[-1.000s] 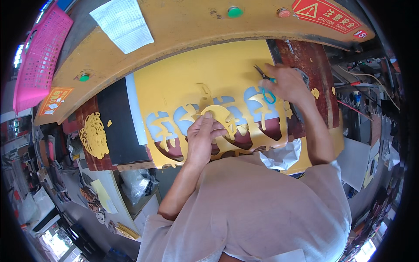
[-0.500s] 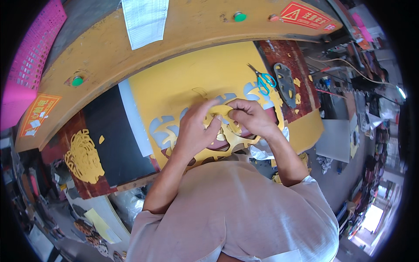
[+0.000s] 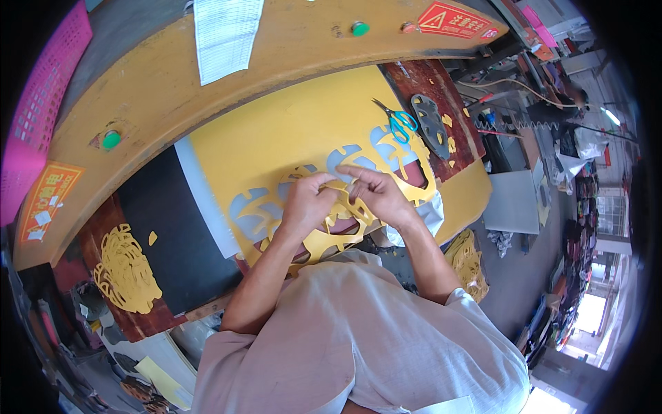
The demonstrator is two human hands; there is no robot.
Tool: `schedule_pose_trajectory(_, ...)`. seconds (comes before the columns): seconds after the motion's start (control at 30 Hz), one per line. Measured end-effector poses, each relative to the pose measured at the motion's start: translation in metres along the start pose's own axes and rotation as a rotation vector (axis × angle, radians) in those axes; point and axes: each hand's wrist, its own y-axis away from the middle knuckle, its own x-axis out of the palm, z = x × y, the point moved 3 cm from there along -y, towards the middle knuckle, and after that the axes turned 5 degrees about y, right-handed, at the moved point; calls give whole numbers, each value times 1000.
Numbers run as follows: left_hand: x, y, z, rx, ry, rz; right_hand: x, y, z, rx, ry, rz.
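**Q:** What has moved over the last second?
**A:** The right hand [image 3: 379, 198] has left the scissors [image 3: 403, 127] and come in beside the left hand [image 3: 305, 205]. The scissors now lie unheld on the yellow sheet [image 3: 276, 131], at about one o'clock from the hands, blades toward eleven.

**Q:** Where is the workpiece, and how is it held?
**A:** The small yellow piece [image 3: 337, 185] is between the hands, above the sheet's cut-out edge at five o'clock. The left hand is partly closed, thumb and forefinger pinching the piece. The right hand is half curled, forefinger extended; its fingers hide the contact, so whether it grips cannot be told.

**Q:** How should this fingertip work be done?
**A:** In my judgement, pinch close to the spot being worked. Support narrow strips from beneath; thin sections would probably tear under a sharp pull. Apply slow, even force. Keep wrists low and steady, and keep the forearms off the cut webbing [image 3: 324, 243] at six o'clock, which could snag.
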Motion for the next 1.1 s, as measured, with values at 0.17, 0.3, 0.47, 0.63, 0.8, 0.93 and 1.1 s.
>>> schedule_pose_trajectory(0.17,-6,4,-8,-244,-128,100,9,-13,-2,-322,181,29)
schedule_pose_trajectory(0.3,-11,14,-23,59,123,85,15,-16,3,-186,216,20)
schedule_pose_trajectory(0.47,-24,24,-18,-249,917,230,12,-22,12,-87,217,125)
schedule_pose_trajectory(0.63,-24,18,-23,95,153,61,9,-30,16,-239,349,133)
schedule_pose_trajectory(0.8,-15,2,-5,40,297,-259,24,-28,20,-556,586,-91)
schedule_pose_trajectory(0.93,-14,-12,17,-98,298,-408,31,-23,25,-768,706,-186)
schedule_pose_trajectory(1.1,-10,-17,14,-56,141,-401,26,0,36,-805,704,-171)
